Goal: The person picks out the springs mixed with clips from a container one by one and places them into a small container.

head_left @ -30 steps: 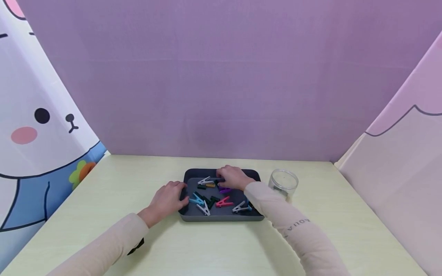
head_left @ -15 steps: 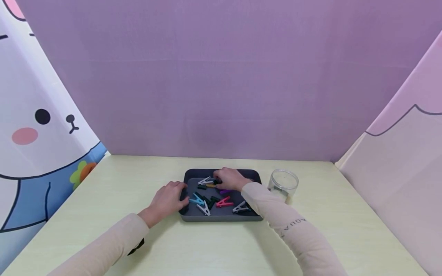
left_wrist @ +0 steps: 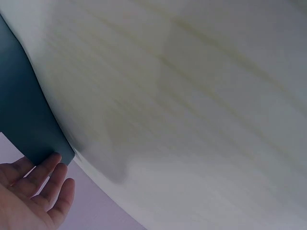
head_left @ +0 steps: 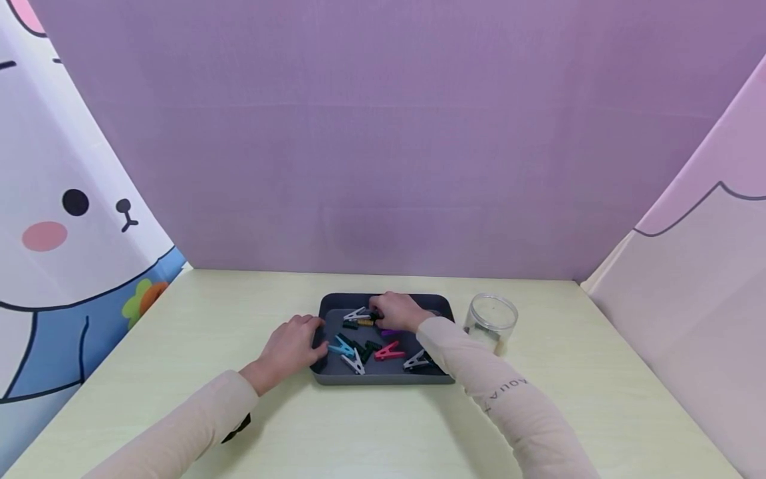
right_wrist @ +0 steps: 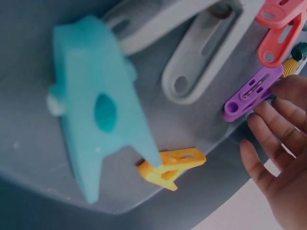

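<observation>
My left hand (head_left: 292,347) grips the left end of a dark grey tray (head_left: 383,380), thumb over the rim; in the left wrist view, its fingertips (left_wrist: 56,159) lie against the tray's outer wall. Inside the tray lie plastic clips: a red clip (head_left: 389,351), a blue clip (head_left: 340,346) and several white or grey ones. My right hand (head_left: 399,311) reaches into the tray's back part. Its thumb and forefinger bracket a small dark green piece (head_left: 376,317); I cannot tell whether they pinch it. A purple clip (right_wrist: 253,93) lies right beside the fingers in the right wrist view.
A clear round jar (head_left: 492,313) with something in its lower part stands right of the tray, close to the right sleeve. Near the right wrist camera are a turquoise clip (right_wrist: 98,105) and a yellow clip (right_wrist: 172,165). A purple backdrop (head_left: 383,166) rises behind the table.
My right hand has shifted slightly left within the tray, its fingers coming round the dark green piece. Over the last half second it has barely moved. The left hand stays on the tray.
</observation>
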Available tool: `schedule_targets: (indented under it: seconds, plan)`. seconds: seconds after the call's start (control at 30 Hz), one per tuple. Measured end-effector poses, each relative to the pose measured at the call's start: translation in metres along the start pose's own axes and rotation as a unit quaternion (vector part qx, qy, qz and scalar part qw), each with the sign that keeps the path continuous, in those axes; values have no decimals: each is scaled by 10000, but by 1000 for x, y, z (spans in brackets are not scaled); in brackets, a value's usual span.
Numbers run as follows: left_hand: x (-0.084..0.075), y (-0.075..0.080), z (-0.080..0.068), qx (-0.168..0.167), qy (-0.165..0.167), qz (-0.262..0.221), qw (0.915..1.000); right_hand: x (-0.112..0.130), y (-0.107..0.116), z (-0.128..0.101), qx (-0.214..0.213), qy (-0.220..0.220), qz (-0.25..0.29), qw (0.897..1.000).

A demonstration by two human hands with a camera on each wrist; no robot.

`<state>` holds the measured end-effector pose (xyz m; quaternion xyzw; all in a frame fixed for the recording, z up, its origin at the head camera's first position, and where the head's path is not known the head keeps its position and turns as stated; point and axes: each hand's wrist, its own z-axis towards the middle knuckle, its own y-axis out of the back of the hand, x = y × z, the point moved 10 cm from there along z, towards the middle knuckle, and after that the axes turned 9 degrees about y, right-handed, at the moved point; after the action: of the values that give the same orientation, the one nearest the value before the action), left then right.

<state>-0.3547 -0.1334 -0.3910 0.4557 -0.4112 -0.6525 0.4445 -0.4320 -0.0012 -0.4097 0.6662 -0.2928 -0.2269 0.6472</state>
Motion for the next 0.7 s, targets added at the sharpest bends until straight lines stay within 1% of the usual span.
schedule_targets:
  seconds: [0.27, 0.7]
  plan:
    - [0, 0, 0, 2, -1, 11, 10000, 0, -1, 2, 1, -120, -146, 9998]
    - [1, -1, -1, 56, 22, -5, 10000, 4, 11, -1, -262, -7, -340, 9991]
